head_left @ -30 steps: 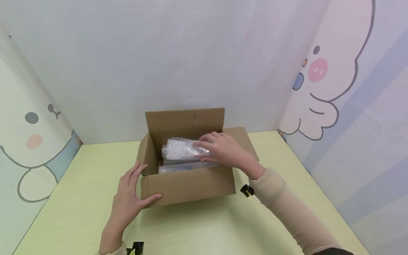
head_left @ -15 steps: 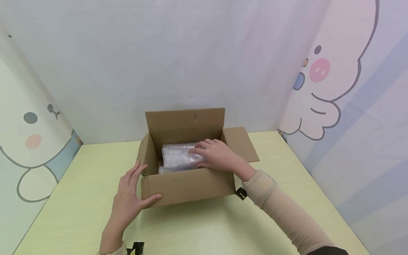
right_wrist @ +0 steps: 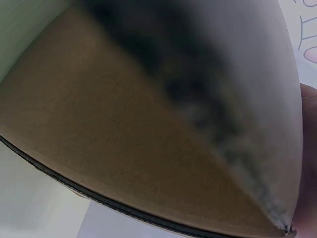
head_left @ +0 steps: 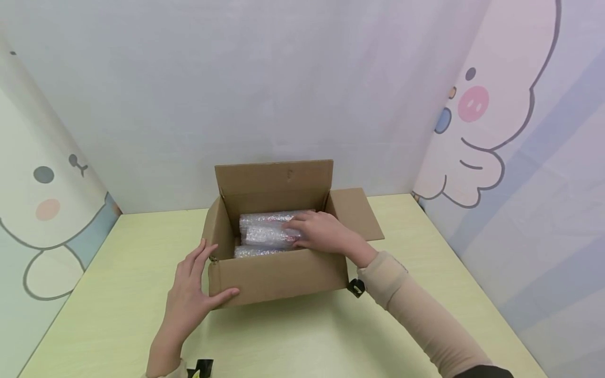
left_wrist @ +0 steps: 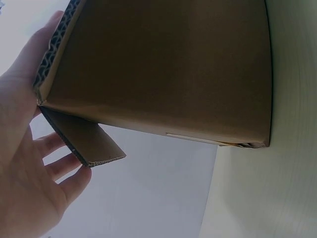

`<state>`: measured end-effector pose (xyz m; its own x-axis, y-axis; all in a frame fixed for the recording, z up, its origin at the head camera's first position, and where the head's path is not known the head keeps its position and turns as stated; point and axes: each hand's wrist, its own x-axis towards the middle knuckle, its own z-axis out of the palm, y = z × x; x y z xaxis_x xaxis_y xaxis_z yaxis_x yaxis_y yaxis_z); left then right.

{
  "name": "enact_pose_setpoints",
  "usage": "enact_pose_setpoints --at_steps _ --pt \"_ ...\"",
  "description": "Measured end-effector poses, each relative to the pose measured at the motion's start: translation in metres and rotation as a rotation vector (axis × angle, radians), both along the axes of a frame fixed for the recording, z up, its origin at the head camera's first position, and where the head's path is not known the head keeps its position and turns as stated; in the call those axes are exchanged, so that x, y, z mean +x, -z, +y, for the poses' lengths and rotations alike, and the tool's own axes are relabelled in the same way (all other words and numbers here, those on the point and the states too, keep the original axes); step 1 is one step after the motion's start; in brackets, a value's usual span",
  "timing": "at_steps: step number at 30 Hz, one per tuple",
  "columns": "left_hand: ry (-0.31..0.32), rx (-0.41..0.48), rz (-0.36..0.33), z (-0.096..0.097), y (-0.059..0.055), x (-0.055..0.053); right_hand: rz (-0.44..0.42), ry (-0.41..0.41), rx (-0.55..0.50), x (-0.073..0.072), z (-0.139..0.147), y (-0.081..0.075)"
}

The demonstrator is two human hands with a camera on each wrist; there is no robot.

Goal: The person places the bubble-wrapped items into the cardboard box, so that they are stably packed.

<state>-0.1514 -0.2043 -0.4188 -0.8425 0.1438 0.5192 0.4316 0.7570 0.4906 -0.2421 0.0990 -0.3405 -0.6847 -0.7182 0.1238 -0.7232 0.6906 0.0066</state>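
Observation:
An open cardboard box [head_left: 279, 278] stands on the table in the head view. At its front-left corner my left hand [head_left: 185, 294] holds it, thumb on the front wall and fingers along the left side. In the left wrist view, the fingers [left_wrist: 74, 183] bend behind a small flap [left_wrist: 89, 141]. My right hand [head_left: 326, 233] reaches inside and grips the right end of a bubble-wrapped package [head_left: 267, 236]. Its thumb side faces the box's front wall. The right wrist view is mostly filled by brown cardboard [right_wrist: 114, 114], hiding the grip.
More bubble-wrapped packages lie in the box, one behind [head_left: 264, 218] and one in front [head_left: 257, 252]. The back flap [head_left: 274, 178] is upright, and the right flap [head_left: 356, 212] spreads outward. Cartoon-printed curtains [head_left: 302, 79] surround the pale green table [head_left: 283, 341].
My right hand has moved down and slightly toward me, lowering the package among the others in the box. The back package shows more now. My left hand stays at the corner.

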Motion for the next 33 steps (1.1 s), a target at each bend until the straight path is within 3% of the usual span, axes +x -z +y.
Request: enact_pose_setpoints --at_steps 12,22,24,29,33 --pt "-0.003 -0.017 -0.033 -0.002 -0.004 0.001 0.05 -0.011 0.029 0.006 0.001 -0.003" --pt "0.006 -0.091 -0.105 -0.01 -0.017 0.0 -0.034 0.031 -0.036 0.024 0.022 -0.017" --pt "0.005 -0.103 -0.087 -0.011 -0.019 -0.001 -0.052 0.045 -0.068 0.028 0.03 -0.02" --pt "0.008 -0.095 0.041 -0.015 -0.022 -0.005 -0.077 0.094 -0.198 0.035 0.054 -0.023" --pt "0.009 -0.055 0.129 -0.019 -0.026 -0.006 -0.006 0.138 -0.304 0.041 0.076 -0.023"
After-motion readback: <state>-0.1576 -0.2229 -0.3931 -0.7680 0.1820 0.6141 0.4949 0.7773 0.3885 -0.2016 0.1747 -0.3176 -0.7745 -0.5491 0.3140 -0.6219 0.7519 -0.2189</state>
